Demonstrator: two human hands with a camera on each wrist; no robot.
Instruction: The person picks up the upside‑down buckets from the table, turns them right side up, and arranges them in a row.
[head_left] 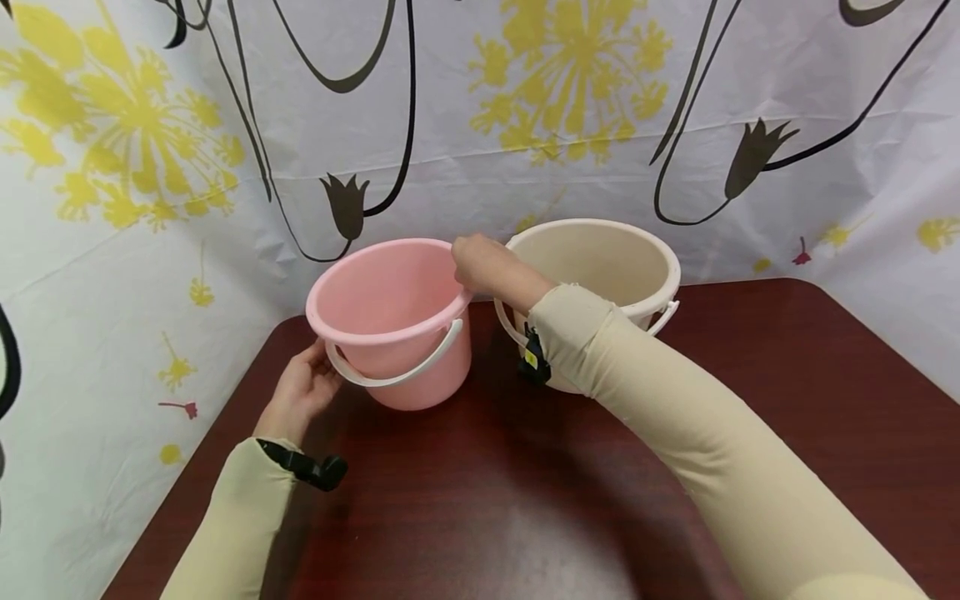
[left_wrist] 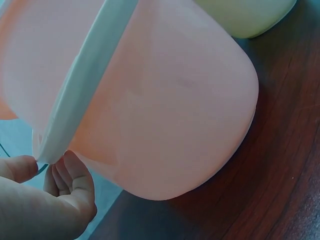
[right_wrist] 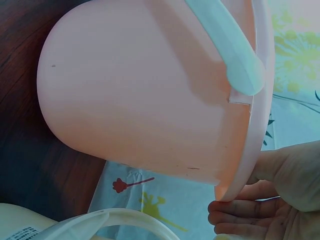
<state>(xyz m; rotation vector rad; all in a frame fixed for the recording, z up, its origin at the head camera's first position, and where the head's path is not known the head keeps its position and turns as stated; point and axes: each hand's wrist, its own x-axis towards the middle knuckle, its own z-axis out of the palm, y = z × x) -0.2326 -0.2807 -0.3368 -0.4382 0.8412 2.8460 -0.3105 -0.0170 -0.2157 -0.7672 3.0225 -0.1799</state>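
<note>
A pink bucket with a white handle stands at the left of the table. My right hand grips its rim at the right; the right wrist view shows the fingers bent under the rim's edge. At the bucket's left side is my left hand, just below the rim. In the left wrist view, its thumb and fingers pinch at the handle's lower end. The handle hangs down across the bucket's front. Inside, the visible part of the bucket is bare pink plastic.
A cream bucket with its own handle stands just right of the pink one, partly behind my right forearm. Close behind both hangs a white flowered cloth. The dark red table extends forward and right.
</note>
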